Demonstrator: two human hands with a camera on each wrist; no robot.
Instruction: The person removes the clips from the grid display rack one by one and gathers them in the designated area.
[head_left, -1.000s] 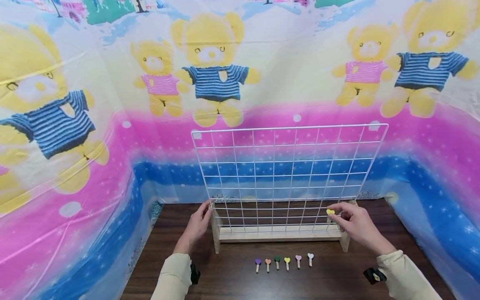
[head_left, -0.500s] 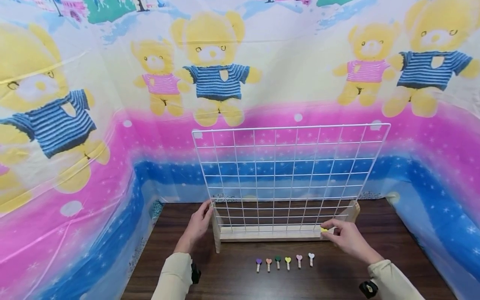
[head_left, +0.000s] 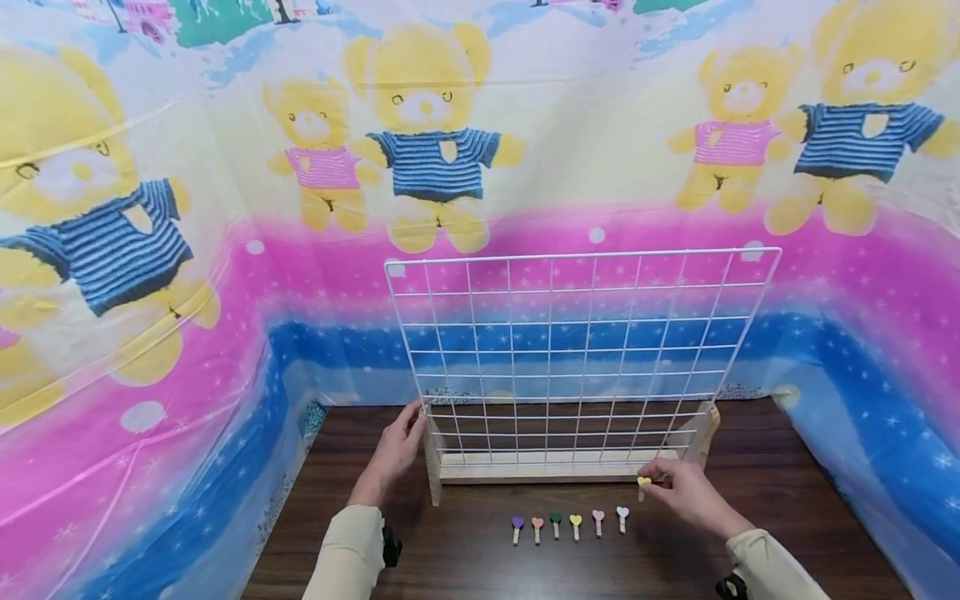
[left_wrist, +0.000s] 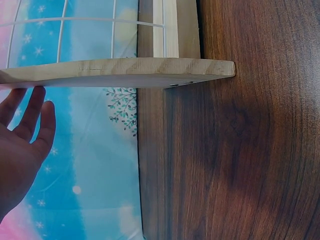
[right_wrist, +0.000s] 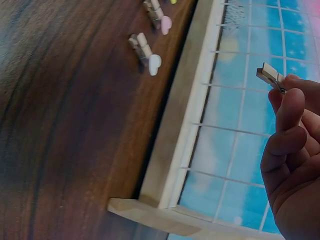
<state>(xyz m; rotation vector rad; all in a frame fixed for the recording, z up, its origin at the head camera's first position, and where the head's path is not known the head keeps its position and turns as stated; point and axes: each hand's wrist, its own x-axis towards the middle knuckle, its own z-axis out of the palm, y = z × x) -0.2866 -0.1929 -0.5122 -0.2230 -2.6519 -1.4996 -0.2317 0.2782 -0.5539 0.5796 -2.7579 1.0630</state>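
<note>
My right hand (head_left: 682,490) pinches a small wooden clothespin with a yellow heart (head_left: 643,482), just in front of the rack's base. In the right wrist view the clothespin's bare wooden ends (right_wrist: 269,74) stick out beyond the fingertips, and its heart is hidden. At the rack's left end, the fingertips of my left hand (head_left: 396,446) touch the wooden side piece (left_wrist: 150,70); the fingers look relaxed. The rack is a white wire grid (head_left: 585,256) upright in a wooden stand (head_left: 540,477).
Heart clothespins lie in a row before the rack, from a purple one (head_left: 517,523) at left through orange, green, yellow and pink to a white one (head_left: 622,514). Everything stands on a dark wooden table (head_left: 450,567). A bear-print cloth (head_left: 585,167) hangs behind and at the sides.
My right hand has come down and left from the grid's lower right, bringing the yellow-heart clothespin to the front of the base. The left hand stays at the left side piece.
</note>
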